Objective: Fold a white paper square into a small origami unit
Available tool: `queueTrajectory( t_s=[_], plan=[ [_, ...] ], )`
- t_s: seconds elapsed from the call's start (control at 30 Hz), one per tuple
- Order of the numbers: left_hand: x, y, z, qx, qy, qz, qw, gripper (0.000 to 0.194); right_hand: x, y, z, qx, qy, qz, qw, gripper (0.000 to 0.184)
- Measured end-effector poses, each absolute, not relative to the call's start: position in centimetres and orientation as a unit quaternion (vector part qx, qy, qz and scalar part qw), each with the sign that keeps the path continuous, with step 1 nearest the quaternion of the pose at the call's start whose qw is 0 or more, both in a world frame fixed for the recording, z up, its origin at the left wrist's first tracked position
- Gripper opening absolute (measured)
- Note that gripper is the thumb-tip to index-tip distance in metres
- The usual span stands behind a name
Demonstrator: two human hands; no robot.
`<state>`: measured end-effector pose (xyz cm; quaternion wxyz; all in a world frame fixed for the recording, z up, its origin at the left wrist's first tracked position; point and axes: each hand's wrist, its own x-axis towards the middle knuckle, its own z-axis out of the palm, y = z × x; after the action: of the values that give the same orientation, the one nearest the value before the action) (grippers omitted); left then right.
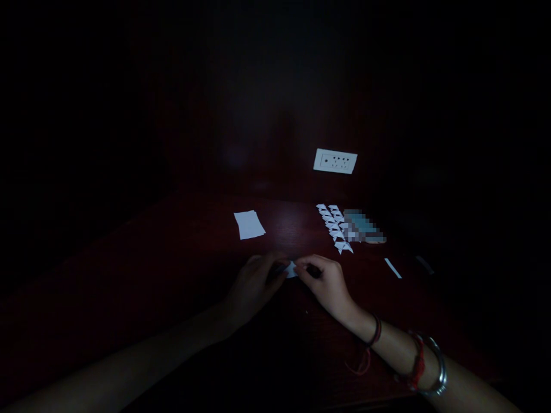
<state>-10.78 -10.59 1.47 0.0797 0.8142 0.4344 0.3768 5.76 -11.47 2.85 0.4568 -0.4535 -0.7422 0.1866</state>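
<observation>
Between my two hands is a small piece of white folded paper (pixel 291 269), low over the dark red table. My left hand (pixel 257 281) pinches its left side with thumb and fingers. On the right side, my right hand (pixel 325 281) grips the same paper near its upper corner. Fingertips cover much of its edges, so its exact fold cannot be made out. Beyond my hands, to the left, lies a small stack of white paper sheets (pixel 249 224). Several folded white paper pieces (pixel 331 223) stand in two rows beyond my right hand.
A blurred-out flat object (pixel 365 225), perhaps a phone, lies right of the folded pieces. A white paper strip (pixel 393 268) rests farther right, with a dimmer strip (pixel 425 264) beside it. A white socket plate (pixel 335 161) is on the wall behind. The surroundings are very dark.
</observation>
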Motion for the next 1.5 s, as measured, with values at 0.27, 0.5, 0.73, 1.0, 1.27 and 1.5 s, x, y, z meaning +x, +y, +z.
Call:
queueTrajectory(
  t_s=[0.27, 0.5, 0.73, 1.0, 1.27, 1.5],
  plan=[
    [-10.6, -10.7, 1.3, 0.804, 0.445, 0.387, 0.083, 0.029, 5.7, -11.5, 2.8, -0.438, -0.758, 0.184, 0.447, 0.012],
    [-10.6, -10.7, 1.3, 0.808, 0.439, 0.386, 0.08, 0.029, 5.7, -11.5, 2.9, -0.436, -0.78, 0.164, 0.417, 0.011],
    [-10.6, -10.8, 1.2, 0.806, 0.421, 0.405, 0.093, 0.026, 6.0, -11.5, 2.9, -0.425, -0.797, 0.154, 0.4, 0.016],
    [-10.3, -10.8, 1.1, 0.807, 0.402, 0.409, 0.142, 0.028, 6.0, -11.6, 3.1, -0.432, -0.799, 0.114, 0.403, 0.013],
    [-10.2, -10.8, 1.7, 0.794, 0.403, 0.402, 0.213, 0.027, 6.1, -11.3, 2.8, -0.43, -0.812, 0.096, 0.382, 0.011],
    [-10.6, -10.5, 1.5, 0.797, 0.421, 0.389, 0.188, 0.015, 6.8, -11.1, 2.5, -0.415, -0.836, 0.079, 0.351, 0.012]
  ],
)
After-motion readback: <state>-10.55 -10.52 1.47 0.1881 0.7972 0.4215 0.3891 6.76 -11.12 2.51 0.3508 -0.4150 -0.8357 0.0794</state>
